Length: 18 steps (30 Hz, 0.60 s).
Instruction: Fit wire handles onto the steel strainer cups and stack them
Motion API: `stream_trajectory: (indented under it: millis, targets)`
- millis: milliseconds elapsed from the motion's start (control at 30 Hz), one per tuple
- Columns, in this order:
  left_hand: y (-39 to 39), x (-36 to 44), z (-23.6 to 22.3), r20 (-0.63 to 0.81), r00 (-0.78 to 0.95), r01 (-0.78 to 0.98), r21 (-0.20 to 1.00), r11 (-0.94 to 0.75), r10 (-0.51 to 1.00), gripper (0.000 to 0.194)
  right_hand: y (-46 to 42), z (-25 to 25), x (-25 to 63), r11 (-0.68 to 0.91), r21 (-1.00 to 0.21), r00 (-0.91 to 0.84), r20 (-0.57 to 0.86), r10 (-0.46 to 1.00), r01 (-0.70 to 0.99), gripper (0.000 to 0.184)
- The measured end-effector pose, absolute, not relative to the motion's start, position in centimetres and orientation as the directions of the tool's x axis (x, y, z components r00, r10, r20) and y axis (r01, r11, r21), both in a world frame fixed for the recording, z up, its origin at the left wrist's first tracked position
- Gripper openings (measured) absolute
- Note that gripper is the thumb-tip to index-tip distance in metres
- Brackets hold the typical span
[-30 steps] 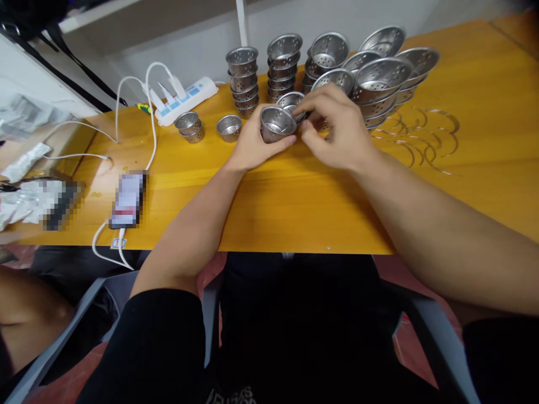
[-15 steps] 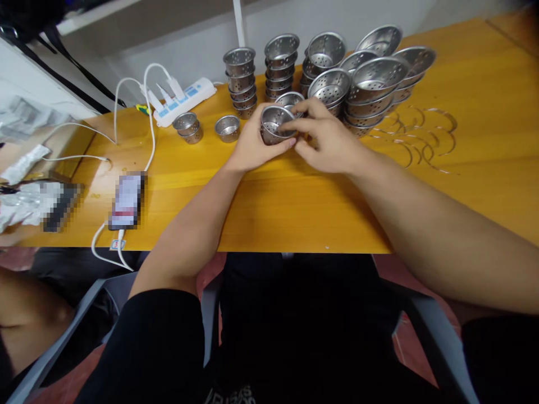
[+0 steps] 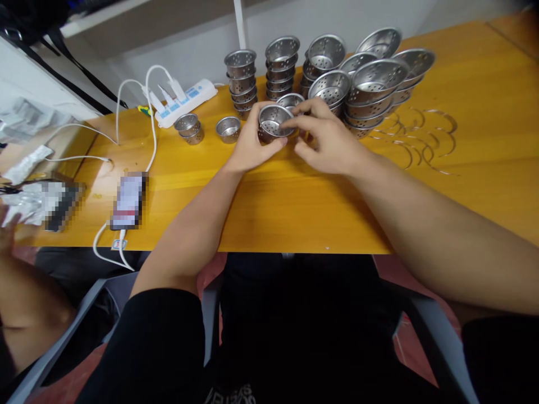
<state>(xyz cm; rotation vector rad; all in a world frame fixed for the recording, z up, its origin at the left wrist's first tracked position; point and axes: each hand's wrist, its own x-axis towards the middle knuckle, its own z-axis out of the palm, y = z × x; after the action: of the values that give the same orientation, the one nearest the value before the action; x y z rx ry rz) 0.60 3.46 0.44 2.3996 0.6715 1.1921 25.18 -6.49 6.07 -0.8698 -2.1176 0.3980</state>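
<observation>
My left hand (image 3: 248, 147) is wrapped round a small perforated steel cup (image 3: 272, 121), held just above the yellow table (image 3: 269, 196). My right hand (image 3: 326, 140) sits close beside it, its thumb and forefinger pinched at the cup's rim; what they pinch is too small to make out. A second small cup (image 3: 290, 101) stands right behind the held one.
Stacks of small cups (image 3: 241, 78) and wider perforated bowls (image 3: 374, 84) line the table's back. Thin wire rings (image 3: 425, 137) lie at right. Two loose cups (image 3: 189, 127) (image 3: 228, 128), a white power strip (image 3: 181, 101), cables and a phone (image 3: 128, 199) lie at left. Another person's arm (image 3: 17, 303) shows bottom left.
My right hand has come down from the stacks and left to the rim of the held cup. The left hand tilted the cup slightly. The other person's hand has risen at far left.
</observation>
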Motion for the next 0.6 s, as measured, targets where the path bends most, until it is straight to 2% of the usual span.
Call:
stream_trajectory:
  millis: [100, 200, 367, 500, 600]
  targets:
    - [3.2, 0.7, 0.6, 0.633, 0.46, 0.323, 0.534, -0.781, 0.623, 0.099, -7.1, 7.0, 25.0, 0.654, -0.565, -0.392, 0.525, 0.756, 0.503, 0.043]
    - [3.1, 0.7, 1.0, 0.664, 0.333, 0.387, 0.551, -0.739, 0.67, 0.092, -7.6, 7.8, 24.9, 0.552, -0.609, -0.26, 0.504, 0.824, 0.57, 0.044]
    - [4.5, 0.2, 0.8, 0.7, 0.165, 0.434, 0.581, -0.688, 0.695, 0.093, -7.6, 8.3, 25.2, 0.532, -0.59, -0.113, 0.599, 0.793, 0.607, 0.034]
    - [5.8, -0.3, 0.0, 0.646, 0.13, 0.352, 0.679, -0.644, 0.752, 0.1, -7.1, 7.5, 25.3, 0.479, -0.609, -0.166, 0.497, 0.852, 0.633, 0.035]
    - [6.6, -0.3, -0.7, 0.652, 0.14, 0.357, 0.668, -0.652, 0.745, 0.101, -6.5, 6.3, 25.1, 0.508, -0.587, -0.297, 0.422, 0.856, 0.63, 0.036]
